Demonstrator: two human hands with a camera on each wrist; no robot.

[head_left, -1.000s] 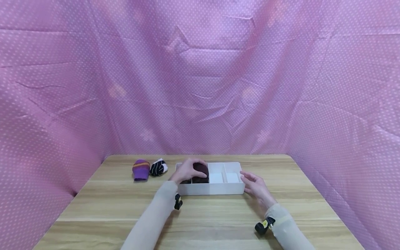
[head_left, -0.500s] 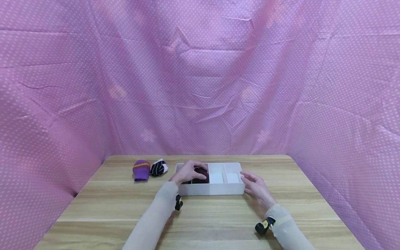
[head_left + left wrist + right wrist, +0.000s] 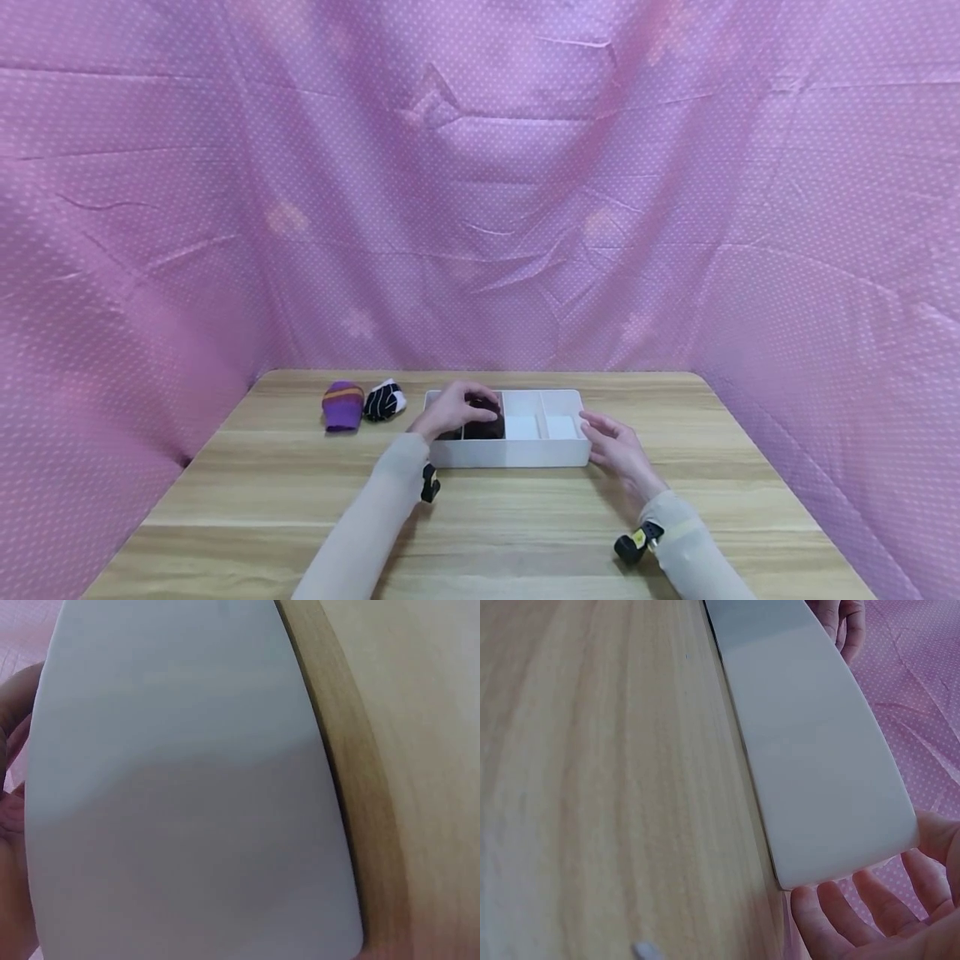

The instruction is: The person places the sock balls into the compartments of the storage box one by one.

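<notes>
A white divided box [image 3: 517, 455] stands on the table. My left hand [image 3: 448, 412] arches over its left part, thumb and fingers around a dark brown bundled sock [image 3: 484, 430] in the second compartment from the left. Another dark item [image 3: 450, 435] shows in the leftmost compartment, mostly behind that hand. At the box's right end, my right hand [image 3: 618, 454] touches the wall with extended fingers; in the right wrist view the fingertips [image 3: 806, 898] lie against that end, thumb at the top corner. The box's front wall [image 3: 180, 787] hides most of the left hand in the left wrist view.
A purple sock with orange stripes [image 3: 342, 408] and a black-and-white sock [image 3: 384, 402] lie bundled left of the box. The two right compartments [image 3: 522, 427] show bare white floors. Pink dotted cloth [image 3: 480, 208] hangs around the wooden table [image 3: 510, 533].
The left hand stays over the same compartment, its fingers and thumb shifting slightly as the dark sock sits lower than a second ago. The right hand stays at the box's end.
</notes>
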